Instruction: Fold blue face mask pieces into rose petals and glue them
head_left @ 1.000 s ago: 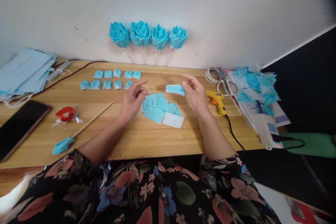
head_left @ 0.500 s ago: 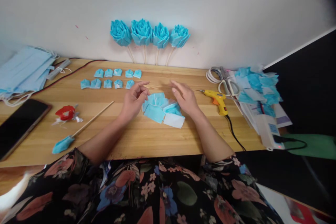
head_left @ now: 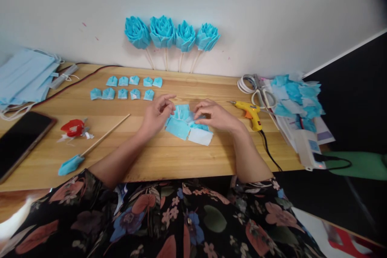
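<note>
Cut pieces of blue mask fabric (head_left: 177, 129) lie in an overlapping pile on the table. One of them is a white-faced piece (head_left: 200, 137) at the front right of the pile. Over the pile's right side is my right hand (head_left: 214, 115), its fingers bent down at the fabric and the thumb apart from them; nothing is visibly held. My left hand (head_left: 155, 115) hovers at the pile's left edge, fingers loosely curved and apart, with nothing seen in it. Several small folded blue petals (head_left: 123, 94) sit in two rows behind my left hand.
Blue fabric roses (head_left: 162, 32) on sticks lean against the wall. To the right are a yellow glue gun (head_left: 250, 113), scissors (head_left: 263, 98), tape rolls (head_left: 246, 84) and blue scraps (head_left: 298, 94). At left: masks (head_left: 27, 74), a phone (head_left: 26, 141), a stick with a blue tip (head_left: 71, 164).
My right hand has let go of the blue fabric strip it held and moved left and down over the pile. My left hand has stayed nearly in place.
</note>
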Action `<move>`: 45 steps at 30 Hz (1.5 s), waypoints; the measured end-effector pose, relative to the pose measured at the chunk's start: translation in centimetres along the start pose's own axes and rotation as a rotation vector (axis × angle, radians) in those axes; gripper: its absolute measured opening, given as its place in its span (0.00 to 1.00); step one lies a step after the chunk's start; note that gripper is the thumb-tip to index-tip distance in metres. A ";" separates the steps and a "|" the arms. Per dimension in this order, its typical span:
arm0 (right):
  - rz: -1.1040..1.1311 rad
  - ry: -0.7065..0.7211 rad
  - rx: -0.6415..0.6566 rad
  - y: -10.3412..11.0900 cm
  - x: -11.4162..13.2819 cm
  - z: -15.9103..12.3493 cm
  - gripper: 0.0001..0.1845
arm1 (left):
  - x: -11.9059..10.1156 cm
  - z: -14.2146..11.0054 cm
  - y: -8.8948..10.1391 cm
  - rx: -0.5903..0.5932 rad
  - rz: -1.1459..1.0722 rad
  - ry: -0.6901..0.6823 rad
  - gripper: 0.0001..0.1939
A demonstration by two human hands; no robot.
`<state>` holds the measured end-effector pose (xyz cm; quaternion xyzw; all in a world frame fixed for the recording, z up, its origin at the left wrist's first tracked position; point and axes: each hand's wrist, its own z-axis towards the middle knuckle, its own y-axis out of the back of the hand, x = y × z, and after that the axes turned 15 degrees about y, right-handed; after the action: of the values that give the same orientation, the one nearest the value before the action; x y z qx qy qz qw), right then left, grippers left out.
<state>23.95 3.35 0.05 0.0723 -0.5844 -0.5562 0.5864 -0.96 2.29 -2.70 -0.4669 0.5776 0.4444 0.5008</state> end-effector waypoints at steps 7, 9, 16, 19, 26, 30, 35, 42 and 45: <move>0.342 -0.229 -0.609 1.2 0.0 0.2 0.16 | 1.1 0.0 0.0 0.059 0.216 -0.049 0.18; 0.355 -0.258 -0.737 1.8 -0.5 0.9 0.16 | 1.1 0.0 -0.1 0.051 0.226 -0.060 0.17; -0.197 -0.440 -0.479 1.3 -3.7 3.9 0.18 | 0.4 0.0 0.1 -0.091 0.186 -0.103 0.14; -0.650 -0.444 -0.250 0.6 -3.3 4.0 0.18 | 0.3 0.2 0.3 -0.140 0.172 -0.110 0.13; -0.635 -0.109 -0.016 -1.0 -0.5 4.5 0.13 | 0.3 0.3 0.4 -0.130 0.185 -0.104 0.13; -0.586 -0.091 0.094 -2.2 -0.8 5.1 0.09 | 0.2 0.2 0.4 -0.105 0.287 -0.116 0.12; -0.613 -0.060 0.078 -2.4 -0.4 5.0 0.05 | 0.2 -0.1 0.2 -0.060 0.466 -0.124 0.13; -0.299 -0.202 -0.511 1.5 0.0 2.7 0.04 | 0.1 -0.4 0.2 -0.063 0.528 -0.102 0.12; 0.048 -0.245 -0.771 3.0 -1.0 1.6 0.08 | 0.4 -0.3 0.1 -0.077 0.515 -0.112 0.12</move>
<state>24.77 6.10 2.17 -0.2334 -0.4001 -0.7251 0.5096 -1.16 1.97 -3.06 -0.2980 0.6316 0.6038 0.3845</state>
